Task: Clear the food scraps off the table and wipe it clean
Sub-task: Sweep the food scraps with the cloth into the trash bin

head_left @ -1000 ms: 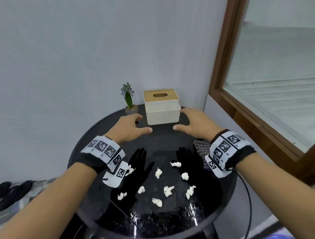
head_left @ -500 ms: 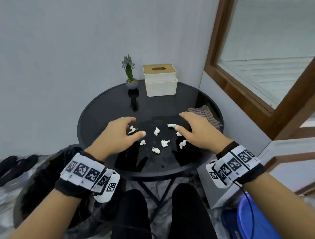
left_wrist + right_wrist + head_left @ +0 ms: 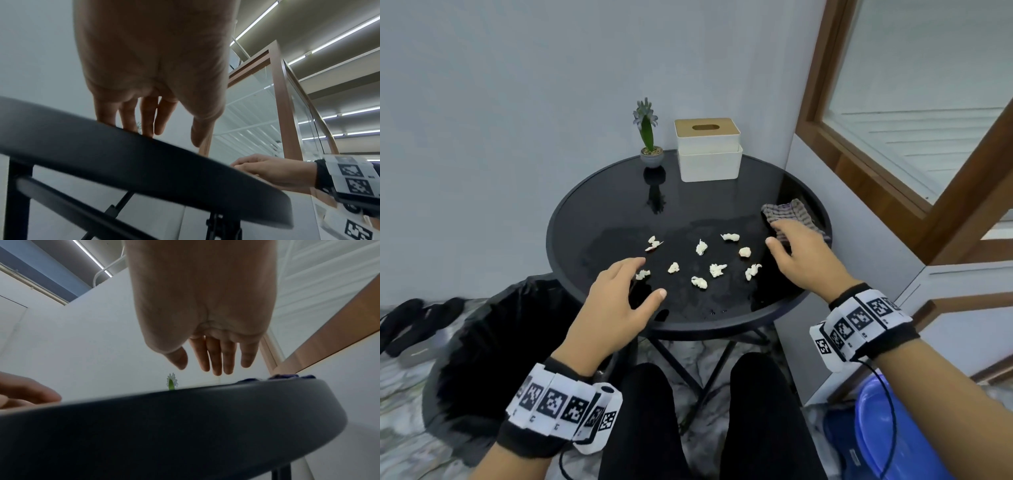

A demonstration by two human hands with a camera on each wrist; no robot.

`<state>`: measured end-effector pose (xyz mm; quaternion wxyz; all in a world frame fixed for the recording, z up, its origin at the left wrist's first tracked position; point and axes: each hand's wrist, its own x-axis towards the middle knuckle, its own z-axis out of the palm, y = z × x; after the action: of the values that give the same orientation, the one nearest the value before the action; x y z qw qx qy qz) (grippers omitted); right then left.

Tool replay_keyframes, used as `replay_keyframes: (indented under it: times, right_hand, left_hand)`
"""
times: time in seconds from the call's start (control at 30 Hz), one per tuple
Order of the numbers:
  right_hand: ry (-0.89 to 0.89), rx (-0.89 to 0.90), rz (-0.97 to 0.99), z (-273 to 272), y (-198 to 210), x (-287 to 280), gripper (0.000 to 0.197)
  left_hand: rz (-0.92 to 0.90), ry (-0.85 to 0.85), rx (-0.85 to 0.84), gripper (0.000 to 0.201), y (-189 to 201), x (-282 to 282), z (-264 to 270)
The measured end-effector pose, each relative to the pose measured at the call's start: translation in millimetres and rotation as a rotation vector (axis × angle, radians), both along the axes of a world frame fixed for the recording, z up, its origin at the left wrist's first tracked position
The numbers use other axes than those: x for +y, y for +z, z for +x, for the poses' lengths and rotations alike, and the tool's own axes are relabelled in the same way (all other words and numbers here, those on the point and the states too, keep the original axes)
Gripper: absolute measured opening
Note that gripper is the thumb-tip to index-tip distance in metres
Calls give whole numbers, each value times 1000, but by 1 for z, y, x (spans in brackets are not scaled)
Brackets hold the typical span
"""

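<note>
White scraps [image 3: 698, 260] are lying scattered across the middle of the round table [image 3: 599, 205], with gaps between them. The far edge is being taken up by a tissue box [image 3: 709, 154] and a potted plant [image 3: 650, 150]; a cloth [image 3: 789, 214] is occupying the right edge.

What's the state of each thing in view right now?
left hand: open, over the table's near edge, holds nothing
right hand: open, reaching at the cloth
cloth: crumpled, on table
scraps: scattered on table
table: wet-looking, not wiped
bin: open, bag-lined
tissue box: lidded
</note>
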<state>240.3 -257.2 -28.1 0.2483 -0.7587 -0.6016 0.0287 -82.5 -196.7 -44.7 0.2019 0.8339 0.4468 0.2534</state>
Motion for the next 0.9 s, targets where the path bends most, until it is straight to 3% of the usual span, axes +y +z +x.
replay_keyframes:
  times: [0.13, 0.53, 0.9]
  right_hand:
    - [-43, -21, 9, 17, 1, 11, 34]
    - [-93, -138, -233, 46, -15, 51, 54]
    - [-122, -181, -230, 51, -24, 62, 58]
  left_hand:
    - [30, 21, -34, 67, -14, -2, -2]
    - [209, 113, 41, 65, -40, -12, 0]
    - [239, 187, -4, 62, -50, -19, -2]
